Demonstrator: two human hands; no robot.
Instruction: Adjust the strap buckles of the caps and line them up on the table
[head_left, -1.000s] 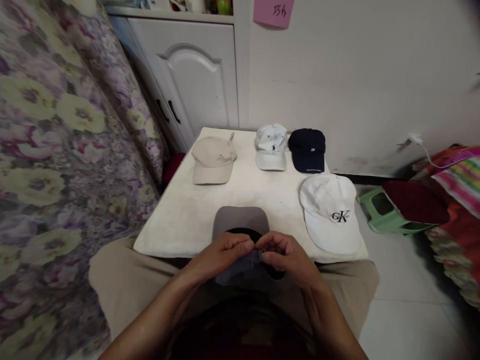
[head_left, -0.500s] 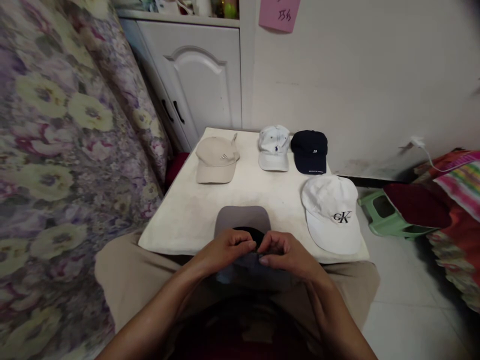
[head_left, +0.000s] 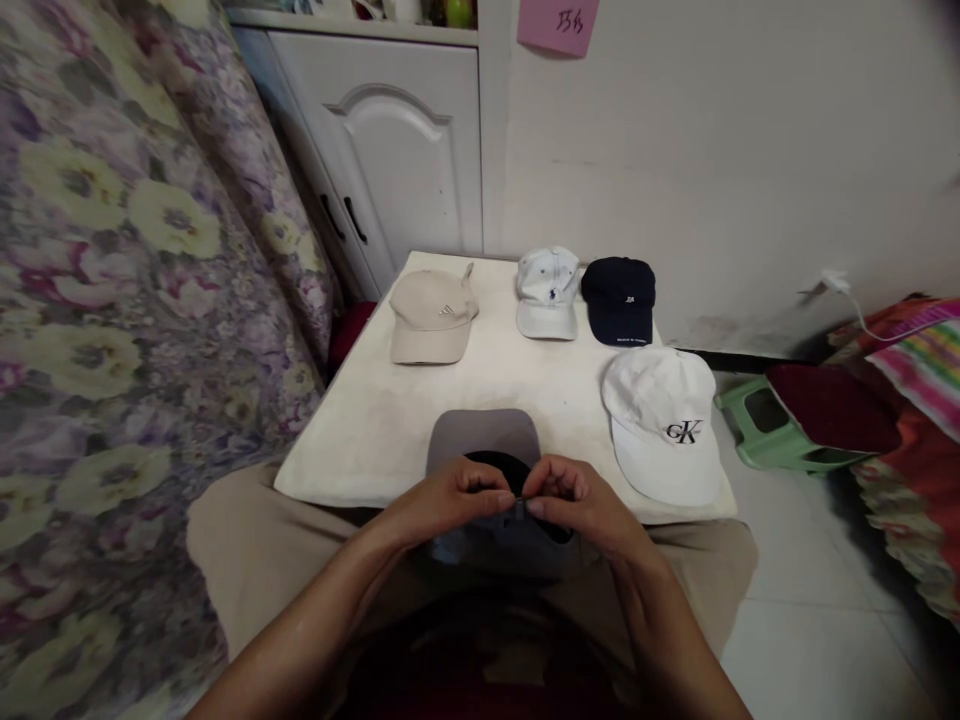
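A grey baseball cap (head_left: 484,432) lies at the near edge of the table, its brim pointing away from me and its dark inside partly showing. At the cap's rear strap, my left hand (head_left: 461,495) pinches one side between thumb and fingers. My right hand (head_left: 574,500) pinches the other side, its fingertips almost touching those of the left. A small buckle or clasp seems to sit between the thumbs, too small to make out. Part of the cap hangs over my lap, in shadow.
On the cream-covered table (head_left: 360,440) stand a beige cap (head_left: 429,315), a pale blue cap (head_left: 547,292), a navy cap (head_left: 619,300) and a white cap (head_left: 660,425). A floral curtain (head_left: 150,300) hangs at left. A green stool (head_left: 750,420) is on the right.
My right hand has turned slightly and moved up, bringing its fingertips closer to the left hand's at the strap. More of the cap's rear shows below the right hand.
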